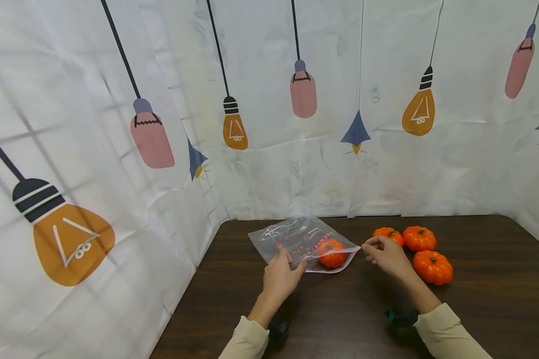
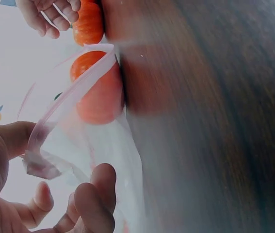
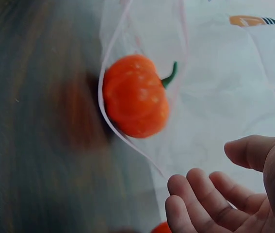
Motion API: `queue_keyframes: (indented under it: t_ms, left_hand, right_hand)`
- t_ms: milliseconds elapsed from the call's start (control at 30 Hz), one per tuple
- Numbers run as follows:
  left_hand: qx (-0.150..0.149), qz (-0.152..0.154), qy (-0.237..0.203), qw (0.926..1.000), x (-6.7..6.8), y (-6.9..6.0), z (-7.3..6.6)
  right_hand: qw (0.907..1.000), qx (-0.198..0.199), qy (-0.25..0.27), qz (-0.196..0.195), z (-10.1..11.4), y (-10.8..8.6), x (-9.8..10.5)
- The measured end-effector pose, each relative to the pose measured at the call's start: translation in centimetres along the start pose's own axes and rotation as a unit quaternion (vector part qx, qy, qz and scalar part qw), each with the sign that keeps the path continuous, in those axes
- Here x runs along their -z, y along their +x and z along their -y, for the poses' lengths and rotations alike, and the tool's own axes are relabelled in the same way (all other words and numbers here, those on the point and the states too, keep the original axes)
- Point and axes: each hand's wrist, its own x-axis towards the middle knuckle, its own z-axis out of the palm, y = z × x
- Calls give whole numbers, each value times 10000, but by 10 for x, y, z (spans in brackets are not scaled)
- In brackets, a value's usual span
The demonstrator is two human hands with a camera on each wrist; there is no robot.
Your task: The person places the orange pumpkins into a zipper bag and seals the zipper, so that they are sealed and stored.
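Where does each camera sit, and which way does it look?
Head: sits on the head, looks forward and down at the table; left fingers, right fingers, sleeves show.
Left wrist: on that wrist, facing the bag; left and right fingers show.
Right wrist: on that wrist, facing the bagged pumpkin; right fingers show.
Both wrist views share that pumpkin.

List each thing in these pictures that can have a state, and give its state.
Clear bag: mouth open, partly filled
Bagged pumpkin: upright, just inside the mouth
Front loose pumpkin: upright on the table
Back-right loose pumpkin: on the table, unbagged
Back-left loose pumpkin: unbagged, partly hidden
Left hand: at the bag's mouth, grip unclear
Right hand: relaxed, thumb apart from fingers
Curtain: hanging, creased
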Motion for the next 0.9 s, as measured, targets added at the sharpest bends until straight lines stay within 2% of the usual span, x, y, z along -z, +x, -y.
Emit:
queue_keyframes:
  t_ms: [167, 433, 567, 900]
  left_hand:
    - [-15, -24, -238, 9997, 0, 0, -1]
    - [-180, -349, -541, 9978, -2, 1, -1]
    - [-430, -512, -715, 9952, -4, 2, 0]
    - [-1042, -692, -1008, 9870, -10, 6, 9]
  right_hand:
    - [9999, 82, 55, -76, -3, 1, 15]
    - [9995, 282, -129, -105, -3, -5, 45]
    - [9987, 434, -230, -159, -6, -7, 59]
    - [9968, 333, -574, -448, -26, -11, 95]
